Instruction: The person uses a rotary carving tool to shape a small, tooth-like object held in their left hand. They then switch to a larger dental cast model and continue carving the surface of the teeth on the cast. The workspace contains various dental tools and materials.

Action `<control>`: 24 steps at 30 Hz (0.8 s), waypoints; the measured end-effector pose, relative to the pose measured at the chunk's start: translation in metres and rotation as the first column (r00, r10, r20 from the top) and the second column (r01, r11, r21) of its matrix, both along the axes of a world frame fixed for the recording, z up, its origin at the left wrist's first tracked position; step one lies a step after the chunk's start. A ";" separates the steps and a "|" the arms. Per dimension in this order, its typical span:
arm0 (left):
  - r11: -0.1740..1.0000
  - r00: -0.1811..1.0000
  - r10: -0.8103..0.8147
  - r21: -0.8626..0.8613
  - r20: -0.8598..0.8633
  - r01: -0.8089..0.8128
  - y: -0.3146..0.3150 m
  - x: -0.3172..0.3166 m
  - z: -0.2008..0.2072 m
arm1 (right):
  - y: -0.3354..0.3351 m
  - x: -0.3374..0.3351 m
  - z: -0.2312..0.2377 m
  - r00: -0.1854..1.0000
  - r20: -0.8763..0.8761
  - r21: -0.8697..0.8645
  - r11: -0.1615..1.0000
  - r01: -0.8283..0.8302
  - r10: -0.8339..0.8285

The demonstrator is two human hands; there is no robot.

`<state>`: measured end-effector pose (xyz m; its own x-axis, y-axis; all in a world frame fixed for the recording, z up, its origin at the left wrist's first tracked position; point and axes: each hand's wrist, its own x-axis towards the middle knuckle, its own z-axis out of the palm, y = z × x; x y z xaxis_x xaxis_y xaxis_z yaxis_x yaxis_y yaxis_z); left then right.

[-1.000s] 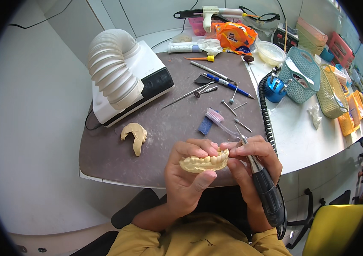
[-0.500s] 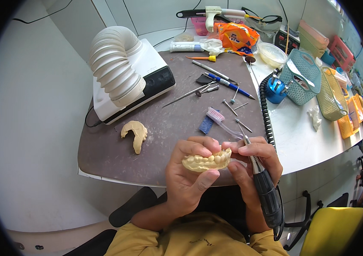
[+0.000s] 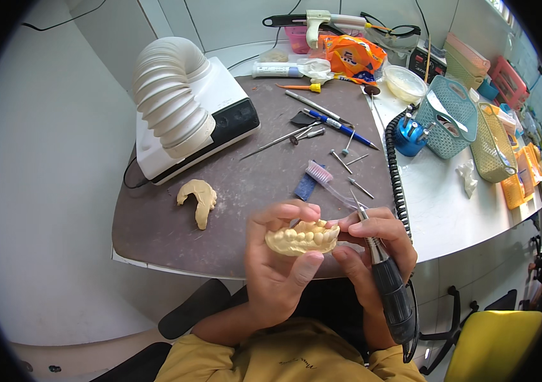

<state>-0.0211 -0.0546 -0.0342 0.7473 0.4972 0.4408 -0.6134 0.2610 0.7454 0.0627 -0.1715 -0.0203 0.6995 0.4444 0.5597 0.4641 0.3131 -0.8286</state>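
My left hand (image 3: 281,261) grips a cream dental model (image 3: 301,240), thumb on its near edge and fingers over the back. The row of teeth faces me. A handpiece (image 3: 387,286) with a steel nose and black grip lies slanted across my right hand (image 3: 379,237), its thin tip pointing up and away. Fingertips of that hand touch the model's right end. Behind the hands lie a pink-bristled toothbrush (image 3: 326,180) and a dark blue rough strip (image 3: 309,184). A second, curved plaster model (image 3: 199,201) rests on the brown mat to the left.
A white dust extractor (image 3: 204,121) with a ribbed hose (image 3: 168,83) stands at the back left. Burs, a blue pen (image 3: 353,134) and a blue bur holder (image 3: 409,135) lie beyond my hands. Baskets (image 3: 449,118) line the right side; a coiled cable (image 3: 395,172) runs near the mat's edge.
The dental model has turned slightly, showing more of its front teeth. My left fingers have lifted a little off its top, and both hands have shifted slightly left.
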 end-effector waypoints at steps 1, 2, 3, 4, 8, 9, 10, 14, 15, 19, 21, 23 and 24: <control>0.999 0.999 0.028 -0.024 0.026 -0.027 -0.001 0.002 -0.001 | 0.000 0.000 0.000 1.000 0.019 -0.012 1.000 0.012 -0.012; 0.998 0.998 0.068 -0.018 0.000 -0.068 -0.002 0.004 -0.001 | 0.001 0.000 0.000 0.999 0.037 -0.024 0.999 0.024 -0.023; 0.994 0.994 0.108 -0.011 -0.026 -0.109 -0.003 0.006 -0.001 | 0.002 0.000 0.000 0.998 0.044 -0.009 0.999 0.041 -0.041; 0.989 0.987 0.150 0.001 -0.052 -0.150 -0.003 0.006 0.000 | 0.004 -0.001 0.000 0.997 0.050 0.009 0.998 0.057 -0.057; 0.999 0.999 -0.006 0.042 -0.040 0.007 0.009 0.003 -0.004 | 0.006 0.001 -0.003 0.992 0.084 0.037 0.995 0.093 -0.096; 1.000 0.998 -0.025 -0.005 -0.061 0.024 0.006 0.002 0.003 | 0.007 0.001 -0.004 0.986 0.124 0.042 0.993 0.107 -0.112; 0.998 0.996 -0.047 -0.051 -0.079 0.043 0.004 0.001 0.008 | 0.007 0.002 -0.005 0.978 0.165 0.048 0.991 0.123 -0.129; 1.000 0.995 -0.012 -0.023 -0.096 0.010 0.001 0.001 0.010 | 0.006 0.000 -0.003 0.949 0.264 0.024 0.985 0.171 -0.171; 1.000 0.993 0.024 -0.016 -0.120 -0.027 -0.001 0.002 0.011 | 0.006 0.000 -0.004 0.943 0.296 0.007 0.988 0.156 -0.151; 0.985 0.995 0.091 0.154 -0.046 -0.083 0.003 -0.002 0.009 | 0.002 0.001 -0.002 0.950 0.292 0.037 0.994 0.099 -0.106; 0.887 0.968 0.231 0.389 0.094 -0.249 0.012 -0.002 0.003 | -0.001 0.001 -0.003 0.957 0.283 0.078 0.996 0.052 -0.072; 0.766 0.933 0.309 0.532 0.187 -0.360 0.017 -0.001 -0.002 | -0.010 0.007 -0.005 0.940 0.340 0.073 0.997 0.001 -0.026; 0.712 0.918 0.341 0.583 0.200 -0.392 0.020 -0.002 -0.003 | -0.008 0.007 -0.002 0.931 0.364 0.067 0.998 -0.001 -0.023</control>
